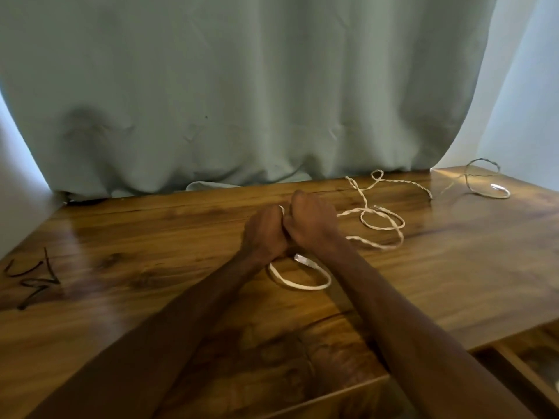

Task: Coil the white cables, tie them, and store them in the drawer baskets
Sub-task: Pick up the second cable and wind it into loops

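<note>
White twisted cable (pixel 302 287) is clamped in both my fists: left hand (pixel 264 234) and right hand (pixel 313 222) touch above the glossy wooden bench (pixel 151 267), each grip curled round it. One loop lies between my forearms; the rest trails right across the bench.

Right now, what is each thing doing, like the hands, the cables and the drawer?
white cable, held in both fists, one loop below them, the rest loose and untied.
left hand, curled round the white cable.
right hand, curled round the white cable.
far cable, lying loose on the table, untied.
drawer, open.
</note>
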The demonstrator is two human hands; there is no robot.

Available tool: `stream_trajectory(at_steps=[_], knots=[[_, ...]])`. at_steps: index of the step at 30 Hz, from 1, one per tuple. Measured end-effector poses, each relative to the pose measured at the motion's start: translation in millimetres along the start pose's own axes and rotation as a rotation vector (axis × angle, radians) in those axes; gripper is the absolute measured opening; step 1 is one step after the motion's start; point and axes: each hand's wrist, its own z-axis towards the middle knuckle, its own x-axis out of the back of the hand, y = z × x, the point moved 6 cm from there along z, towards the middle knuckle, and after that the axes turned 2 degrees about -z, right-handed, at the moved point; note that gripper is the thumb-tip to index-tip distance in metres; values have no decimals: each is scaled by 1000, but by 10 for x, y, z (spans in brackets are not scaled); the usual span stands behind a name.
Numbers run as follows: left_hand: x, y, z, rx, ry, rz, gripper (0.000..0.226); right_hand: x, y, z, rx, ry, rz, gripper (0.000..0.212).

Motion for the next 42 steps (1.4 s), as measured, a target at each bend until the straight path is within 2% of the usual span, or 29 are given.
stream_trajectory(at_steps=[2, 5, 7, 10, 13, 17, 20, 24, 26, 28, 30, 33, 38, 42], knots=[[149, -56, 38, 2, 52, 41, 38, 14, 106, 47, -29, 16, 20, 26], [339, -90, 21, 14, 72, -75, 53, 57, 168, 97, 86, 87, 79, 35], [358, -106, -23, 72, -55, -301, 49, 97, 161, 80, 204, 155, 148, 36], [222, -137, -131, 254, -428, -788, 37, 174, 162, 50, 315, 223, 291, 32], [114, -67, -243, 313, -738, -988, 35, 174, 183, 56, 307, 237, 398, 36], [172, 85, -240, 237, -808, -1203, 34, 120, 254, 86, 265, 230, 504, 28], [276, 134, -174, 165, -819, -1379, 28, 20, 245, 80, 246, 123, 538, 28], [315, 151, -88, 152, -778, -1614, 22, -117, 107, 16, 235, -1, 554, 57], [298, 166, -27, 184, -718, -1728, 25, -183, 33, 0, 243, -42, 498, 44], [277, 145, 62, 227, -589, -1801, 32, -276, -59, -15, 294, -75, 431, 25], [278, 94, 163, 251, -432, -1821, 33, -383, -114, -20, 304, -126, 328, 15], [290, -60, 265, 274, -248, -1805, 34, -445, -126, -1, 284, -148, 282, 12], [284, -314, 350, 326, -89, -1855, 39, -472, -122, 6, 280, -162, 313, 36], [284, -568, 407, 388, 27, -1899, 33, -388, -136, 12, 284, -219, 419, 34]])
